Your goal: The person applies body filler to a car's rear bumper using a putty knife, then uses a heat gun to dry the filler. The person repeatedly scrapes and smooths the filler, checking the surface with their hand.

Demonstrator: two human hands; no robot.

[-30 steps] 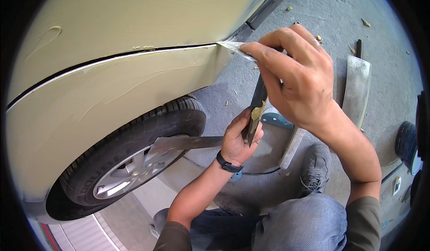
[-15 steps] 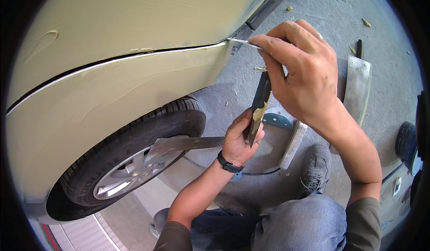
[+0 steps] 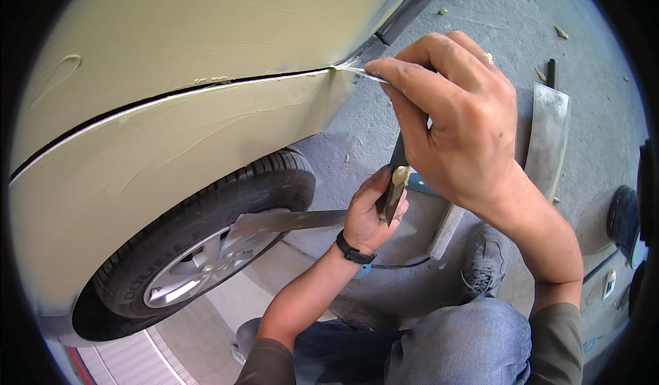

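My right hand [image 3: 460,103] pinches a thin whitish strip [image 3: 360,74] between thumb and index finger. The strip's far end touches the beige-filler-coated car panel [image 3: 226,120] at the right end of a dark seam [image 3: 171,91]. Whether the strip is tape or a thin blade, I cannot tell. Lower down, my left hand [image 3: 371,210] is closed round a dark flat putty knife [image 3: 393,203] with a lump of beige filler [image 3: 401,175] on it. A long metal blade [image 3: 295,220] also runs left from that hand, across the wheel; its grip is hidden.
A tyre [image 3: 274,179] with a silver rim sits below the panel. On the concrete floor lie a wide metal spatula [image 3: 548,138] with a black handle, a long narrow block [image 3: 446,232] and bits of filler [image 3: 561,33]. A blue tool [image 3: 623,213] stands far right.
My right hand has shifted slightly left, and the strip's end has moved left along the seam. The left-hand putty knife has turned, showing less of its face.
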